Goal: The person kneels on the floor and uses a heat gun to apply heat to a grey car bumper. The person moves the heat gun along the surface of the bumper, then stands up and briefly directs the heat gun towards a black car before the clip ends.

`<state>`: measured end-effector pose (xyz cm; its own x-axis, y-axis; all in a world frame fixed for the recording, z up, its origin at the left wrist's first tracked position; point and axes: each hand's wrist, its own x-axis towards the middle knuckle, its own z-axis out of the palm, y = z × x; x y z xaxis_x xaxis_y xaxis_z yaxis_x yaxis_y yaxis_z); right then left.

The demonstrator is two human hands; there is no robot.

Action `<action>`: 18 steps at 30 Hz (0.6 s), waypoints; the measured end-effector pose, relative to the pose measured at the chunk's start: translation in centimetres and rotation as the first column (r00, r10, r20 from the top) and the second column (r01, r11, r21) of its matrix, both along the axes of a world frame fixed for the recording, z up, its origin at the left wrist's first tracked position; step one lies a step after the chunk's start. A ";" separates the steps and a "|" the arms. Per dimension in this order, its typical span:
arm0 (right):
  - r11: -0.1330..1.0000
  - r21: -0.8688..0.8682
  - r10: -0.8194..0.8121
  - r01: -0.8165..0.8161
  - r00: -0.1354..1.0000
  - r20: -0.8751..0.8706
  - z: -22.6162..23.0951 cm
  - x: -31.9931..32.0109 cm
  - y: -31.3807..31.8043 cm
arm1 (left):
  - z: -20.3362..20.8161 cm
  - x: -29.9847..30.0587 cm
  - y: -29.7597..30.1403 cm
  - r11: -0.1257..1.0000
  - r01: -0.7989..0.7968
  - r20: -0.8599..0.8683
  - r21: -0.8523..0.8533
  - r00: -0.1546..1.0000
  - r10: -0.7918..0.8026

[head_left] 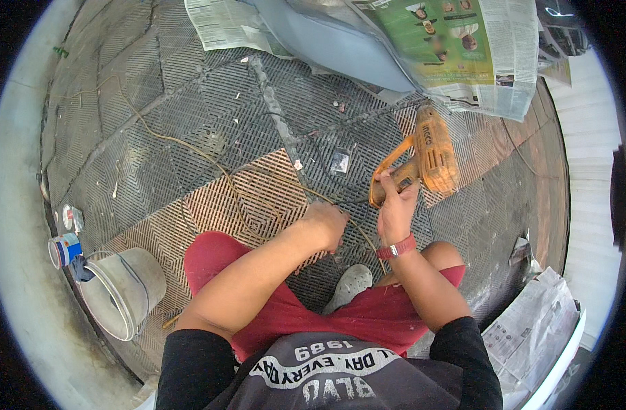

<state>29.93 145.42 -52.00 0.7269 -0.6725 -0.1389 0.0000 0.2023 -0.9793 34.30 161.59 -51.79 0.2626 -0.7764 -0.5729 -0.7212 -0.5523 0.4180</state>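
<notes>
My right hand (399,208), with a red wristwatch above it, is wrapped round the handle of an orange heat gun (437,147). The gun's nozzle end points away from me, close below a grey painted panel (327,44) that is partly covered with newspaper (456,51). Left of the gun, my left hand (324,224) is closed in front of my knees. A dark cord runs from the gun's handle toward it, but whatever its fingers hold, if anything, is hidden.
A whitish bucket (125,290) stands at the left, beside a blue can (65,250). A long yellowish cord (169,139) snakes over the gridded floor tiles (248,188). More newspaper (532,328) covers a white-edged part at the lower right. A small square packet (340,161) lies ahead.
</notes>
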 end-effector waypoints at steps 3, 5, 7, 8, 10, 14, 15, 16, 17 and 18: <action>0.996 0.056 0.070 -0.070 0.998 -0.008 -0.5 -0.2 0.1 | 0.8 0.3 -0.1 0.999 0.007 -0.007 0.035 1.000 -0.007; 0.986 0.080 0.149 -0.146 0.988 -0.036 -1.0 -0.6 0.3 | 0.5 0.4 0.0 0.999 0.012 -0.001 0.043 1.000 -0.012; 0.962 0.032 0.272 -0.270 0.955 -0.118 -1.4 -0.9 0.2 | 0.1 0.5 0.1 0.997 0.030 -0.004 0.068 1.000 -0.030; 0.943 0.015 0.332 -0.334 0.929 -0.164 -1.5 -0.9 0.4 | -0.1 0.6 0.0 0.995 0.046 -0.015 0.089 0.999 -0.045; 0.950 0.039 0.311 -0.310 0.924 -0.223 -1.6 -0.9 0.6 | -0.4 0.7 0.2 0.993 0.058 -0.027 0.105 0.998 -0.055; 0.958 -0.199 0.148 -0.207 0.950 -0.273 -5.0 -0.9 -1.6 | -0.5 0.7 0.6 0.999 0.021 -0.040 0.049 0.999 -0.019; 0.935 -0.319 0.076 -0.155 0.966 -0.246 -6.1 -1.0 -2.6 | -0.2 0.8 0.7 0.999 0.014 -0.039 0.038 0.999 -0.013; 0.896 -0.433 0.008 -0.099 0.978 -0.209 -7.1 -1.1 -3.7 | 0.1 0.8 0.7 1.000 0.008 -0.038 0.026 0.999 -0.007; 0.830 -0.551 -0.030 -0.094 0.977 -0.212 -9.3 -1.9 -6.6 | 0.6 0.9 0.4 1.000 0.016 -0.039 0.001 0.999 -0.016; 0.791 -0.602 -0.055 -0.111 0.967 -0.250 -8.9 -1.8 -6.9 | 0.8 1.0 0.8 1.000 0.002 -0.040 -0.005 0.999 -0.003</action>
